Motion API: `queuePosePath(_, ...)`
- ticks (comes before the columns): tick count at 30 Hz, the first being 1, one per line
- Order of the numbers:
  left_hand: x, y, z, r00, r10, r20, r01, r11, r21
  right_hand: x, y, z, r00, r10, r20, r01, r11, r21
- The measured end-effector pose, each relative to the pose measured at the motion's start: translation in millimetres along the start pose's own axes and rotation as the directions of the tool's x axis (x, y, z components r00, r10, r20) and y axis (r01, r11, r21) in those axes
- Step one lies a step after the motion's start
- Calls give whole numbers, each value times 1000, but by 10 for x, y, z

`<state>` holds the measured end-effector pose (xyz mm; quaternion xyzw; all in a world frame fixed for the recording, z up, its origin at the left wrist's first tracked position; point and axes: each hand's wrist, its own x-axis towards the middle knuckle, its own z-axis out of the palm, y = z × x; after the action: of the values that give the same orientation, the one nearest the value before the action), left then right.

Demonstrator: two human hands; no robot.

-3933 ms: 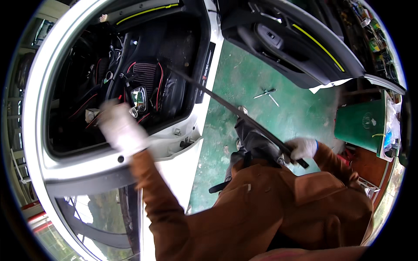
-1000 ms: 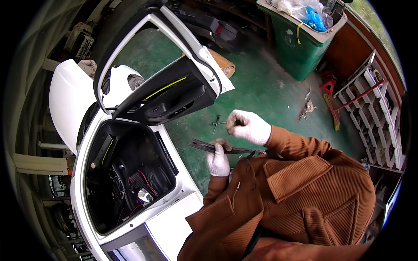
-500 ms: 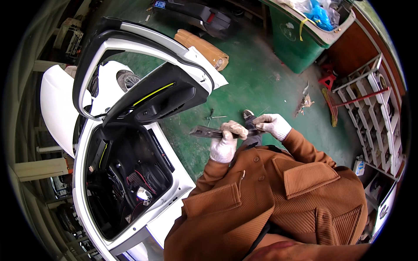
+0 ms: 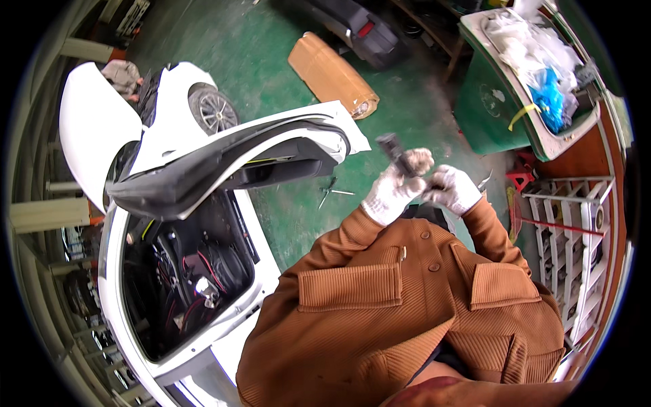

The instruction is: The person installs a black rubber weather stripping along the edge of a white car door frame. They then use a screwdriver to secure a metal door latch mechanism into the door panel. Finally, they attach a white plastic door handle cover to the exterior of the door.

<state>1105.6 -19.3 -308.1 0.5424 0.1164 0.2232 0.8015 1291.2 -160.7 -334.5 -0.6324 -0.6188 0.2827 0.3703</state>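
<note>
White car (image 4: 266, 263) at left, door (image 4: 224, 152) open; green bin (image 4: 491, 112) upper right, tan wrapped parcel (image 4: 332, 74) lying on the floor (image 4: 285, 203) between. Gloved left hand (image 4: 395, 192) before the chest, grip clamped round a dark strip (image 4: 391, 145), one end jutting past the fingers. Gloved right hand (image 4: 451, 190) just beside, fingers curled; cannot tell whether its grip holds anything.

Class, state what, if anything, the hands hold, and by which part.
The left hand grips a dark strip near one end, which juts out. Whether the right hand grips it too cannot be told.
</note>
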Motion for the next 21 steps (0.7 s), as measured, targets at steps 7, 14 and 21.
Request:
queuePosePath(7, 27, -10, -685, 621, 121, -774, 1, 988, 155, 348, 914, -488, 962, 190, -195, -190, 982, 21)
queuePosePath(14, 206, 1048, -874, 193, 647, -738, -599, 673, 434, 1041, 1548, -858, 955, 297, -1, -272, 874, 404)
queuePosePath(21, 46, 1286, -787, 403, 522, -752, -691, 712, 124, 1861, 1416, -1179, 983, 125, 134, -166, 920, 356)
